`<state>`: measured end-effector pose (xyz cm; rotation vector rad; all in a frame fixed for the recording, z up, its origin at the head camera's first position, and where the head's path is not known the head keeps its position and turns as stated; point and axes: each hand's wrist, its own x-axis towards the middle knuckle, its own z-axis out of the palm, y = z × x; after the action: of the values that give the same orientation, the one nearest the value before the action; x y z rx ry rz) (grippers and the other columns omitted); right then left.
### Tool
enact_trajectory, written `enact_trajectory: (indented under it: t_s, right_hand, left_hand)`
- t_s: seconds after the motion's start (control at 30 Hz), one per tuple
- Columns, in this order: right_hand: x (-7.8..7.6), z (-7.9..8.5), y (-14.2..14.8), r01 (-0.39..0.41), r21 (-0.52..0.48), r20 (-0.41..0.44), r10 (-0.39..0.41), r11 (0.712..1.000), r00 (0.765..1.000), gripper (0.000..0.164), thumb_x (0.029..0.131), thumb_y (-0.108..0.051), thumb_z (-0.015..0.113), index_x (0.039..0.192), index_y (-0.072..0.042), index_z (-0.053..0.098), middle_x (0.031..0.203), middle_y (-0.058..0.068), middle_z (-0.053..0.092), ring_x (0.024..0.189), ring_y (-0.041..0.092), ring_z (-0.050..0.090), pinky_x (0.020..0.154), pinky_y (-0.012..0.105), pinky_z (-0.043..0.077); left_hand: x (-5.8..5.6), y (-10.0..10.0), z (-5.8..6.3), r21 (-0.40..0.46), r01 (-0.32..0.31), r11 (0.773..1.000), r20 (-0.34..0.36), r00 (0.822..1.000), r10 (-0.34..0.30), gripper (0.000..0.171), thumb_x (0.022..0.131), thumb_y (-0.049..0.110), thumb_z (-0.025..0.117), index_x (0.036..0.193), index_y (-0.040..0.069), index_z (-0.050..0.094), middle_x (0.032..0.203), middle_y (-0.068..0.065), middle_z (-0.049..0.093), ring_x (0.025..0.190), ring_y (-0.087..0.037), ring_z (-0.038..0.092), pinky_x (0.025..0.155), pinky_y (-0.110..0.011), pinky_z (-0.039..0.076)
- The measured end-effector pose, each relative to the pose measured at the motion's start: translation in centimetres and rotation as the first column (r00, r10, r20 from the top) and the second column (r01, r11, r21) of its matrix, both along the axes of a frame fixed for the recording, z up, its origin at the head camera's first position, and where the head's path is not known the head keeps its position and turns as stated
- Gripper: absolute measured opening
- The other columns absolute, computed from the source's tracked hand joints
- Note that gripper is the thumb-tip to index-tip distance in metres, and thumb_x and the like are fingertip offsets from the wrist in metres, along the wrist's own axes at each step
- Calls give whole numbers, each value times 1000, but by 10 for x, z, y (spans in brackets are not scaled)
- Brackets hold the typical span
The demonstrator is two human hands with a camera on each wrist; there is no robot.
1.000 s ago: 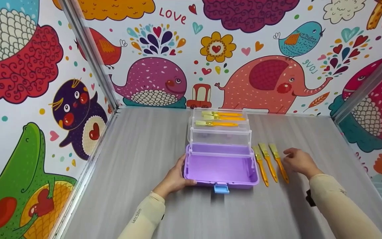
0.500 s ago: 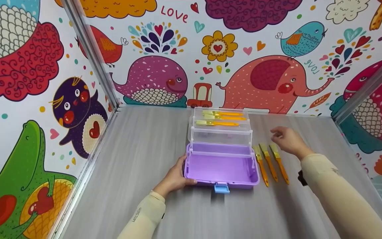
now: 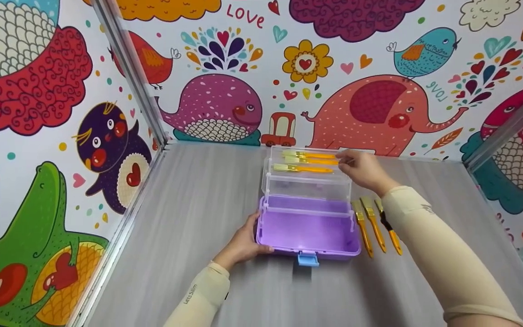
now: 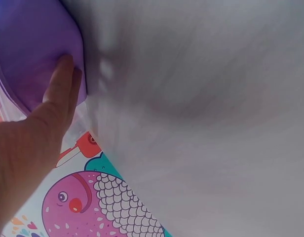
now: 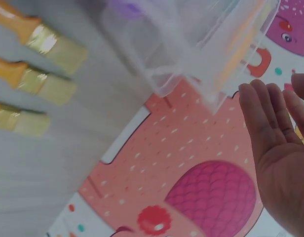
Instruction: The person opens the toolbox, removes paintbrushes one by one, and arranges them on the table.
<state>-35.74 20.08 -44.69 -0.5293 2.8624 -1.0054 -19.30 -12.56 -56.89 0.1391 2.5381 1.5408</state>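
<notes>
A purple toolbox (image 3: pixel 307 232) with clear stepped trays (image 3: pixel 307 186) stands opened out on the table. My left hand (image 3: pixel 242 243) holds its near left corner, thumb at the front rim and fingers along the side wall, as the left wrist view also shows. Three paintbrushes (image 3: pixel 306 168) with orange handles lie crosswise in the upper trays. Beside their handle ends, at the trays' right edge, is my right hand (image 3: pixel 363 168). In the right wrist view its fingers (image 5: pixel 263 111) are loosely extended, with nothing held between them.
Three more orange-handled paintbrushes (image 3: pixel 373 225) lie side by side on the grey table (image 3: pixel 189 204), right of the toolbox; the right wrist partly hides one. A blue latch (image 3: pixel 308 259) sticks out from the toolbox front. Walls with cartoon animals enclose the table's back and sides.
My right hand has moved from beside the loose paintbrushes, forward and left, to the trays' right edge. The left hand stays on the toolbox. The head view has shifted slightly.
</notes>
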Motion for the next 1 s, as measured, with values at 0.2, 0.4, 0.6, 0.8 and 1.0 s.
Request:
enact_trajectory:
  t_s: [0.2, 0.4, 0.6, 0.8, 1.0]
  right_hand:
    - [-8, 0, -26, -71, 16, 48, 70, 997, 996, 32, 97, -9, 60, 127, 0, 63, 113, 16, 67, 105, 32, 64, 90, 47, 54]
    - [-16, -7, -42, -133, 70, 49, 130, 989, 990, 31, 97, -7, 59, 127, 0, 64, 113, 16, 68, 106, 33, 63, 95, 50, 50]
    - [-23, -15, -46, -185, 108, 17, 184, 977, 983, 29, 96, -5, 58, 122, 2, 68, 114, 18, 69, 108, 35, 63, 97, 51, 48]
    - [-24, -20, -48, -197, 137, 5, 198, 971, 980, 28, 93, -1, 61, 120, 5, 68, 110, 19, 70, 103, 34, 64, 93, 51, 50]
    - [-26, -25, -53, -152, 194, -22, 160, 969, 987, 27, 89, 3, 61, 115, 2, 71, 101, 14, 71, 94, 30, 65, 90, 49, 52]
  left_hand:
    - [0, 1, 0, -2, 0, 1000, -4, 1000, 0, 111, 66, 12, 92, 155, 6, 26, 145, -31, 44, 131, -43, 44, 110, -55, 32]
    - [0, 0, -1, 12, 2, 1000, -14, 1000, -2, 112, 65, 11, 92, 155, 6, 26, 145, -29, 44, 131, -42, 45, 111, -53, 31]
    - [0, 0, -4, -7, 4, 1000, -30, 1000, -4, 108, 65, 13, 92, 152, 4, 29, 144, -24, 48, 128, -40, 48, 110, -53, 34]
    - [-1, 0, -3, -6, -3, 1000, -8, 1000, 3, 110, 65, 11, 92, 154, 6, 27, 146, -24, 46, 130, -40, 46, 111, -52, 32]
    - [-1, -1, -4, -19, -7, 1000, 5, 1000, 8, 110, 65, 12, 92, 154, 9, 27, 146, -26, 45, 130, -40, 46, 111, -52, 32]
